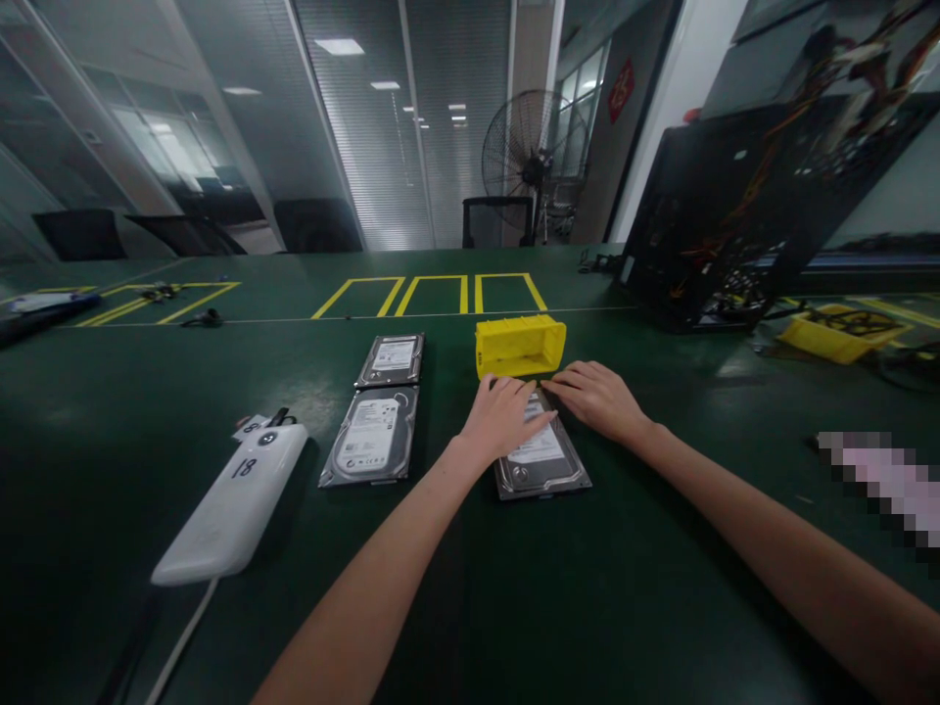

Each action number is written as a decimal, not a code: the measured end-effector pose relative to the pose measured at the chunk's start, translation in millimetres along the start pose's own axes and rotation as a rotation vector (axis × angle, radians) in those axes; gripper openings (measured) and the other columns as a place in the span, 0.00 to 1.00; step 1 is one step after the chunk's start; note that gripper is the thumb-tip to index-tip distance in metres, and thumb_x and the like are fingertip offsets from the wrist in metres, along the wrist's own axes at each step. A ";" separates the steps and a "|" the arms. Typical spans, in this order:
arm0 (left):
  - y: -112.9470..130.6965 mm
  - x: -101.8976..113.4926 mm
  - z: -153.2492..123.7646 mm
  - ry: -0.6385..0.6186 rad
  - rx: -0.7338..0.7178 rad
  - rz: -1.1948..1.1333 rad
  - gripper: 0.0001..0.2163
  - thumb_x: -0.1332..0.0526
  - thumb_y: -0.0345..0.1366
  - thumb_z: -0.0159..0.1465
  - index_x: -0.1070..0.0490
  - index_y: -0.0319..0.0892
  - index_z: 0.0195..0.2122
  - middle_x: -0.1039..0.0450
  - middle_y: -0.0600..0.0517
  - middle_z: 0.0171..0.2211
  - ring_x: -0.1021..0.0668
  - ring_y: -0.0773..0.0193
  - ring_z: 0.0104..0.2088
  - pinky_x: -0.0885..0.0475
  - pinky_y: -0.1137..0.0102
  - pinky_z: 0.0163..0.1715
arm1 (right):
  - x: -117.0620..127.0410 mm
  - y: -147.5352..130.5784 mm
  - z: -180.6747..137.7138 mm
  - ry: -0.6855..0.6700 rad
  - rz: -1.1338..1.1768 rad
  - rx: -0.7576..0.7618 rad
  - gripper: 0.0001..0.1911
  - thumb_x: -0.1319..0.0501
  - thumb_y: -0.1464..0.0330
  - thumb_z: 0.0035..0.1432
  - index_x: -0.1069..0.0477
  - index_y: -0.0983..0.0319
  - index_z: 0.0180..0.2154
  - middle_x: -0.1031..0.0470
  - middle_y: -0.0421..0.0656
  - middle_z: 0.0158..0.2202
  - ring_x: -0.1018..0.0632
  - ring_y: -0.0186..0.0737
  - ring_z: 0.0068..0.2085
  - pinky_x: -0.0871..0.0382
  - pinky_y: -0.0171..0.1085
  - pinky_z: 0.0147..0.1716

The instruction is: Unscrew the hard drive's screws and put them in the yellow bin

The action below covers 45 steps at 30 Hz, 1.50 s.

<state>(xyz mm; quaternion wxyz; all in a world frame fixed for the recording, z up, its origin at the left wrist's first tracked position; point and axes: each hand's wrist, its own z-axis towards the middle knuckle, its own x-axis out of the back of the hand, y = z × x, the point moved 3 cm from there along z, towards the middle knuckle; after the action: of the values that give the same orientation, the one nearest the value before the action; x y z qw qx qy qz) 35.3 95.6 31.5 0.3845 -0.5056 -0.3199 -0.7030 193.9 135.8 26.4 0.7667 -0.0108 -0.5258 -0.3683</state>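
A silver hard drive point(547, 465) with a white label lies flat on the green table, partly covered by my hands. My left hand point(497, 416) reaches over its far left part, thumb across the label and fingers bent at the far end. At the far right corner, the fingertips of my right hand point(593, 397) are pressed together against the drive; their exact grip is hidden. Just behind both hands, a yellow plastic bin point(518, 348) rests on its side, its opening facing me. To the left, a larger-looking hard drive point(371, 436) lies end to end with another hard drive point(395, 359).
A white device marked 18 point(235, 504), with a cable, lies at the left. An open black computer case point(682, 225) stands at the back right, near a yellow bin of cables point(844, 333). Yellow tape outlines point(433, 279) mark the table's far side. A pixelated patch covers something at right.
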 end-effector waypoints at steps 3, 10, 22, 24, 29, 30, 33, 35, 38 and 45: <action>0.5 0.7 0.3 -0.004 -0.012 -0.013 0.26 0.61 0.49 0.70 0.37 0.35 0.56 0.30 0.42 0.52 0.31 0.53 0.52 0.45 0.53 0.55 | 3.2 -0.6 1.6 0.002 0.001 -0.017 0.15 0.48 0.72 0.63 0.28 0.64 0.48 0.23 0.46 0.42 0.28 0.44 0.42 0.34 0.41 0.38; -0.7 2.2 0.7 -0.068 -0.016 -0.043 0.26 0.59 0.50 0.69 0.45 0.41 0.63 0.34 0.44 0.56 0.34 0.52 0.56 0.48 0.50 0.57 | -7.6 36.0 -19.0 -0.120 0.068 -0.545 0.33 0.41 0.51 0.53 0.34 0.68 0.53 0.27 0.57 0.43 0.24 0.52 0.40 0.30 0.43 0.30; -2.8 2.9 1.0 -0.067 -0.037 -0.065 0.25 0.58 0.51 0.69 0.42 0.43 0.61 0.33 0.46 0.54 0.34 0.53 0.54 0.46 0.51 0.56 | 63.9 96.0 26.3 0.065 1.203 -0.889 0.15 0.37 0.58 0.53 0.28 0.61 0.38 0.26 0.42 0.33 0.26 0.31 0.28 0.27 0.33 0.26; -3.7 1.8 0.9 -0.062 -0.033 -0.072 0.26 0.58 0.52 0.69 0.42 0.43 0.61 0.33 0.46 0.55 0.33 0.53 0.54 0.46 0.51 0.55 | 81.7 96.2 46.7 0.263 1.327 -0.845 0.14 0.37 0.59 0.53 0.29 0.61 0.39 0.27 0.42 0.35 0.26 0.30 0.30 0.26 0.32 0.30; -4.3 0.8 1.4 -0.058 -0.026 -0.076 0.27 0.58 0.53 0.69 0.44 0.42 0.62 0.33 0.45 0.55 0.33 0.53 0.54 0.45 0.52 0.55 | 89.5 81.2 73.2 0.543 1.335 -0.714 0.13 0.35 0.64 0.52 0.32 0.62 0.39 0.30 0.40 0.33 0.27 0.30 0.32 0.26 0.32 0.31; -4.4 0.8 1.5 -0.058 -0.023 -0.070 0.27 0.58 0.53 0.69 0.44 0.41 0.62 0.33 0.45 0.55 0.33 0.53 0.54 0.45 0.53 0.55 | 85.0 78.1 74.3 0.546 1.317 -0.714 0.14 0.35 0.63 0.52 0.32 0.62 0.39 0.30 0.40 0.34 0.26 0.31 0.33 0.25 0.33 0.31; -5.0 0.4 1.6 -0.058 -0.015 -0.057 0.28 0.59 0.53 0.68 0.43 0.39 0.61 0.33 0.45 0.55 0.33 0.53 0.53 0.45 0.54 0.55 | 67.6 72.7 73.3 0.505 1.244 -0.720 0.16 0.35 0.60 0.51 0.33 0.60 0.39 0.27 0.42 0.37 0.24 0.36 0.37 0.23 0.36 0.33; -5.5 -0.2 1.4 -0.045 -0.019 -0.061 0.28 0.59 0.53 0.68 0.40 0.39 0.59 0.32 0.45 0.54 0.33 0.54 0.53 0.45 0.54 0.54 | 56.7 71.3 71.7 0.466 1.225 -0.724 0.18 0.35 0.59 0.50 0.34 0.60 0.39 0.27 0.42 0.37 0.23 0.38 0.38 0.23 0.37 0.32; -6.0 -0.7 1.2 -0.024 -0.025 -0.068 0.27 0.60 0.53 0.69 0.38 0.39 0.57 0.31 0.45 0.52 0.32 0.55 0.52 0.45 0.54 0.54 | 45.7 69.6 70.8 0.416 1.223 -0.726 0.19 0.34 0.57 0.49 0.34 0.60 0.39 0.27 0.43 0.37 0.23 0.39 0.37 0.22 0.38 0.31; -4.4 1.4 0.9 -0.036 -0.013 -0.018 0.28 0.60 0.53 0.68 0.37 0.39 0.57 0.32 0.46 0.52 0.34 0.53 0.52 0.44 0.56 0.53 | 37.6 67.4 72.3 0.454 1.216 -0.716 0.20 0.34 0.55 0.48 0.35 0.59 0.39 0.28 0.42 0.36 0.23 0.38 0.35 0.21 0.38 0.29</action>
<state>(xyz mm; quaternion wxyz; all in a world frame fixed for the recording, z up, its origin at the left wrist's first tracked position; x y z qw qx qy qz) 31.7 98.3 32.9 0.3689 -0.5179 -0.3268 -0.6993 181.6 193.3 114.4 0.8747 -0.4731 -0.1034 -0.0208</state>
